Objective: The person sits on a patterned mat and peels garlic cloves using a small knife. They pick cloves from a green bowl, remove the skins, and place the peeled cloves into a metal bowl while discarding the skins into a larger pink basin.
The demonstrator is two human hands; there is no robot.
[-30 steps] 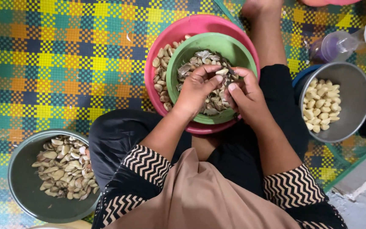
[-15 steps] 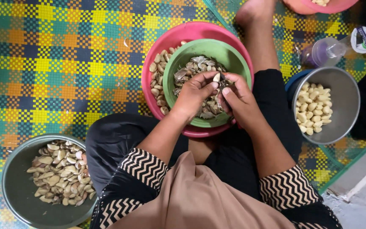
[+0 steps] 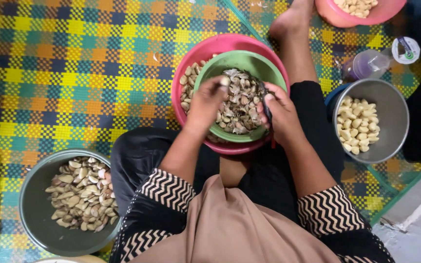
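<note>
On a woven plaid floor mat [image 3: 74,73], a round green plastic bowl [image 3: 249,63] of garlic skins nests in a pink basin [image 3: 220,44]. Left hand [image 3: 205,104] pinches a clove [image 3: 225,81]; right hand [image 3: 281,114] grips a half-hidden knife [image 3: 267,104]. The hands have parted since before.
</note>
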